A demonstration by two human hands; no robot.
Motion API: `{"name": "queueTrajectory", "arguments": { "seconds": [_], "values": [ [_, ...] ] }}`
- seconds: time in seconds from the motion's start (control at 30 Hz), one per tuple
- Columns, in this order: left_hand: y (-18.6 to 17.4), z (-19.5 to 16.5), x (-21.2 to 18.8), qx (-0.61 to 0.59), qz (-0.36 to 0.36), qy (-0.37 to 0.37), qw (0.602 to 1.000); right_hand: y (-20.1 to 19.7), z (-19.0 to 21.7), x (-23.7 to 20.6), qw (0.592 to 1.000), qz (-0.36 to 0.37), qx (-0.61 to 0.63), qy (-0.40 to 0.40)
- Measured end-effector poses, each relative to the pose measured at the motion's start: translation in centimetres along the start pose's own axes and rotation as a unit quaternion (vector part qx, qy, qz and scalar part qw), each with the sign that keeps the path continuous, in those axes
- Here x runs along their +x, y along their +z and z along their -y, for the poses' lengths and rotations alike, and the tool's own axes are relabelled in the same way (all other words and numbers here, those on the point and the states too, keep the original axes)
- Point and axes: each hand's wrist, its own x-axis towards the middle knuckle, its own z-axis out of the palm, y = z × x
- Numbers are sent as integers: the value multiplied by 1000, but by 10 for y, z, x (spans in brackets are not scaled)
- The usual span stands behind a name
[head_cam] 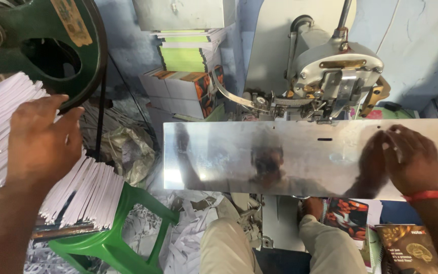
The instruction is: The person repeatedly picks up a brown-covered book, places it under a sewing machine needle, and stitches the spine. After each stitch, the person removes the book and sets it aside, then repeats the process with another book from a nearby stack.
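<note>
1. paper stack (84,190), a fanned pile of white folded sheets, lies at my left on a green plastic stool (115,243), running up under my left hand.
2. my left hand (41,137) lies palm down on the upper part of that stack, fingers spread and loosely open; it presses on the sheets and grips nothing.
3. my right hand (411,160) rests flat on the right end of the shiny metal plate (259,157), fingers together and stretched out, with nothing held. a red band (424,195) sits on that wrist.
4. the plate stands in front of me, above my knees, and mirrors my arms.
5. behind the plate rises the grey head of a stitching machine (330,71), just beyond the plate's far edge.
6. a big green wheel (41,45) with a black belt stands at the upper left, close above my left hand.
7. stacked booklets (186,76) with green and orange covers sit behind, between wheel and machine.
8. white paper trimmings (188,238) litter the floor by the stool.
</note>
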Motion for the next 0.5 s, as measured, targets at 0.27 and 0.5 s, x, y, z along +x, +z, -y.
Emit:
{"name": "queueTrajectory", "arguments": {
  "seconds": [0.27, 0.5],
  "values": [
    [11, -18, 8, -91, 22, -11, 996, -1, 32, 42, 997, -4, 16, -69],
    [12, 1, 11, -47, 28, 1, 998, 29, 28, 46, 992, 23, -104, -72]
  ]
}}
